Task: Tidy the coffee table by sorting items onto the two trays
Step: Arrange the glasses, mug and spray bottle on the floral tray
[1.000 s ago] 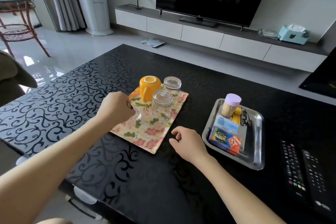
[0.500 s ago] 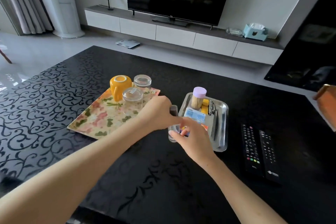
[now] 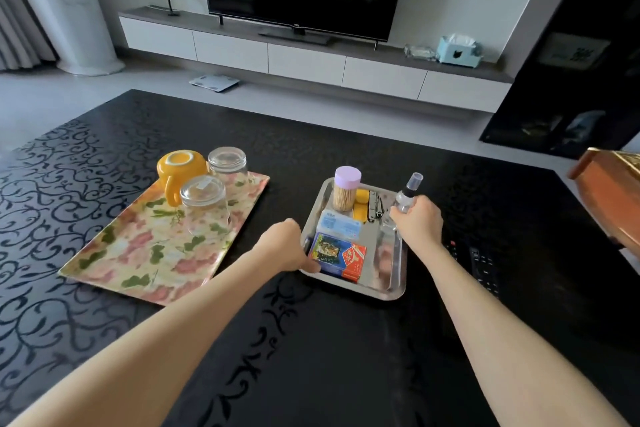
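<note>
Right hand: the right hand [image 3: 419, 222] is closed around a small clear plastic spray bottle [image 3: 407, 194], held upright over the right edge of the rectangular stainless steel tray [image 3: 393, 274], nozzle pointing toward 12 o'clock.
Left hand: the left hand [image 3: 285, 248] grips the steel tray's left rim, fingers curled at its near-left corner.
Steel tray: inside, a lilac-lidded clear toothpick jar [image 3: 346, 187] at 11 o'clock, a yellow case [image 3: 361, 206] and metal nail clippers [image 3: 374, 206] beside it, a pale blue packet [image 3: 339, 225] at centre-left, a blue and red card box [image 3: 337, 255] at 7 o'clock; the right strip is bare metal.
Floral tray: the rectangular pink and green floral tray [image 3: 145, 260] lies at 9 o'clock from the steel one, apart from it; an upturned yellow ceramic mug [image 3: 180, 166] and two upturned clear drinking glasses [image 3: 227, 163] [image 3: 204, 204] crowd its far corner, the near half open.
Table: the black glossy scroll-patterned coffee table [image 3: 311, 357] is bare toward 6 o'clock.
Right edge: two black remote controls [image 3: 481, 267] lie at 3 o'clock, partly hidden by the right forearm.
</note>
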Available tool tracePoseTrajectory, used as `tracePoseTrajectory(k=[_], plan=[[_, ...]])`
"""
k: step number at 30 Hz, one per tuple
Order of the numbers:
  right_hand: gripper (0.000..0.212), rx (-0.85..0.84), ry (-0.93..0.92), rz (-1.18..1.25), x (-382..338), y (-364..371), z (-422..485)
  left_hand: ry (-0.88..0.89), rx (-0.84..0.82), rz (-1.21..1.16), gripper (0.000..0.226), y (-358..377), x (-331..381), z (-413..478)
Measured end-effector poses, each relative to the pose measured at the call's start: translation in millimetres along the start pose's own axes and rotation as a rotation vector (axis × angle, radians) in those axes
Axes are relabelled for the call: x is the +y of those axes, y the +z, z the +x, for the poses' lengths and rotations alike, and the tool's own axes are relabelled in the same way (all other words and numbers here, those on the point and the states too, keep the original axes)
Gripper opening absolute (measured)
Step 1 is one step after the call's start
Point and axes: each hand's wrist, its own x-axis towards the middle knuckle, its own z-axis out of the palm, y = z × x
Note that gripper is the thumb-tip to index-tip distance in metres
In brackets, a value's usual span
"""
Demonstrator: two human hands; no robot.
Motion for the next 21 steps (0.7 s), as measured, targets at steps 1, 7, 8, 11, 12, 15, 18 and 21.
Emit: tracePoseTrajectory(k=[1,7,8,11,12,15,18,21], plan=[[0.030,-0.001,0.001,0.001,0,1,5,0.010,-0.028,0.005,0.050,3,0,2],[0.030,0.044,0.013,-0.003,6,12,33,0.072,0.007,0.032,0.047,19,4,22],[0.030,0.042,0.008,-0.007,6,13,35,0.073,0.018,0.030,0.047,20,4,23],[0.031,0.006,0.001,0.000,6,20,42,0.073,0.018,0.032,0.043,18,0,27],[0.033,-0.015,0.001,0.002,7,23,43,0.075,0.016,0.035,0.042,17,-3,28],[0.039,-0.075,-0.012,-0.005,11,27,45,0.061,0.020,0.021,0.043,14,-12,29],[0.040,-0.102,-0.020,-0.008,15,29,42,0.028,0.031,0.012,0.044,16,-22,27],[0.046,-0.120,0.035,-0.005,20,27,38,0.020,0.025,-0.023,0.057,25,-25,17]])
